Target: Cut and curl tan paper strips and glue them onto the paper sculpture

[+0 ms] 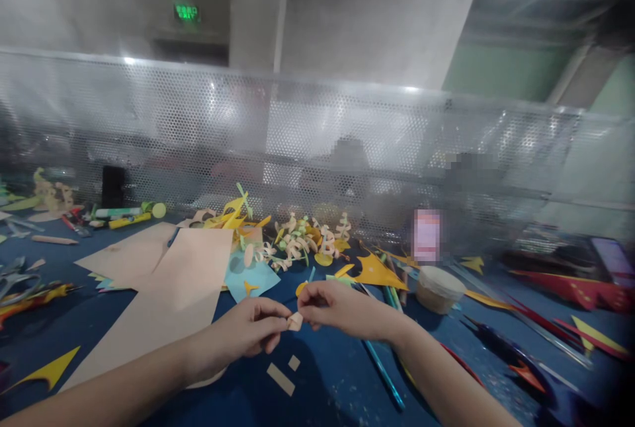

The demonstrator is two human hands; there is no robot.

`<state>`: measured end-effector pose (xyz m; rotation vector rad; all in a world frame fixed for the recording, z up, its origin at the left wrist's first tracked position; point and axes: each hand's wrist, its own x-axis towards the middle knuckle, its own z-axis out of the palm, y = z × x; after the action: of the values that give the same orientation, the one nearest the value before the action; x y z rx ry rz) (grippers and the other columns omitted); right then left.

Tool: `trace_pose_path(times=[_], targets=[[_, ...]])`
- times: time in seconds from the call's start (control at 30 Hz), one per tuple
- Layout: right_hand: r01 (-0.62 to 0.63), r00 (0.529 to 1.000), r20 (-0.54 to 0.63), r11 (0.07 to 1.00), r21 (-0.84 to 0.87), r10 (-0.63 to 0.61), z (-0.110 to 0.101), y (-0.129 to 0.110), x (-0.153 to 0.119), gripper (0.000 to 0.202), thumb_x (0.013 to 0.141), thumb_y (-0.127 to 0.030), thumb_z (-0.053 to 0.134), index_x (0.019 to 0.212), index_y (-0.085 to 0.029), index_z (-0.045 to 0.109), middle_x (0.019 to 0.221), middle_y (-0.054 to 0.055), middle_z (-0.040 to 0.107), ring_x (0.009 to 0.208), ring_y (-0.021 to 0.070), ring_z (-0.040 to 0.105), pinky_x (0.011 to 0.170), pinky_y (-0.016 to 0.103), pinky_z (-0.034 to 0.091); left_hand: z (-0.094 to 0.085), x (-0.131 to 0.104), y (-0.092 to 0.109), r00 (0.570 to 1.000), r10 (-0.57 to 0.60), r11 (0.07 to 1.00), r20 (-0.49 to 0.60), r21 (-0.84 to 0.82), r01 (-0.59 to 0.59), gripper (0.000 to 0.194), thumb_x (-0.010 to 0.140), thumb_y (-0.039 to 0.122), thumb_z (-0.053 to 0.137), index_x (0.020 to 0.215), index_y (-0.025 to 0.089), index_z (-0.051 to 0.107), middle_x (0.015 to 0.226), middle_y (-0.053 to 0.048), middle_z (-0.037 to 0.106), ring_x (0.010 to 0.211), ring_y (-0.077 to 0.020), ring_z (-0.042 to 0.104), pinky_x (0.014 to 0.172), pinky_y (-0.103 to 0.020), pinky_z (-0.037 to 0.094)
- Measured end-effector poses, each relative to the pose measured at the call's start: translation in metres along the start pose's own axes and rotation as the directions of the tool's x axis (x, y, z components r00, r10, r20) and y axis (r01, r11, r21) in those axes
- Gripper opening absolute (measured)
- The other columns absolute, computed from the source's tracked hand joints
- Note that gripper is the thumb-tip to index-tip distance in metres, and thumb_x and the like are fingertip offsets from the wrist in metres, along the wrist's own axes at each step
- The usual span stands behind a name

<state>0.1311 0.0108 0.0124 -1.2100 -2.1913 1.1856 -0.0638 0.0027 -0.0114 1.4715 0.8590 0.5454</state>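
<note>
Between my two hands is a small folded piece of cream paper (296, 322). My left hand (253, 328) pinches it from the left with thumb and forefinger. From the right, my right hand (332, 308) closes its fingertips on the same piece. Just below, a narrow paper strip (280, 379) and a small paper square (294, 363) lie on the blue table (342, 374). Large cream paper sheets (169, 308) spread beside and under my left forearm. A light blue paper sheet (253, 275) lies behind my left hand.
Curled paper pieces (317, 242) pile up at the back against a perforated metal screen (198, 123). Right of my hands are a tub (439, 289), a blue pen (384, 377) and a dark blue glue gun (520, 364). Scissors (17, 281) lie far left.
</note>
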Motion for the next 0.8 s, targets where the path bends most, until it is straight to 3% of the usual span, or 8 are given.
trace_pose_path(times=[0.2,0.43,0.8], targets=[[0.026,0.999,0.025,1.0,-0.003,-0.026,0.001,-0.006,-0.001,0.007,0.077,-0.023,0.054,0.078,-0.017,0.058,0.067,-0.003,0.055,0.062,0.0094,0.053,0.058,0.02,0.039,0.001,0.001,-0.003,0.996,0.028,0.999,-0.083,0.048,-0.024,0.04,0.075,0.053,0.05,0.069,0.014,0.057,0.045,0.007,0.041,0.033,-0.0042,0.024,0.033,-0.02,0.014],[0.019,1.0,-0.012,1.0,0.004,-0.019,0.005,-0.012,-0.001,0.007,0.076,-0.023,0.055,0.075,-0.017,0.057,0.063,-0.003,0.054,0.06,0.0094,0.05,0.056,0.02,0.038,-0.001,0.0,-0.006,0.991,0.124,0.98,-0.054,0.162,-0.114,0.04,0.073,0.051,0.053,0.072,0.013,0.066,0.044,0.009,0.032,0.04,-0.0061,0.022,0.04,-0.021,0.015],[0.017,0.999,-0.034,0.997,0.074,-0.014,0.006,-0.01,0.001,0.007,0.075,-0.022,0.055,0.074,-0.016,0.058,0.061,-0.003,0.055,0.058,0.01,0.053,0.055,0.02,0.04,0.002,0.003,-0.006,0.978,0.112,0.964,-0.176,0.259,-0.064,0.044,0.07,0.055,0.052,0.068,0.013,0.065,0.046,0.008,0.029,0.043,-0.0074,0.021,0.042,-0.022,0.013]])
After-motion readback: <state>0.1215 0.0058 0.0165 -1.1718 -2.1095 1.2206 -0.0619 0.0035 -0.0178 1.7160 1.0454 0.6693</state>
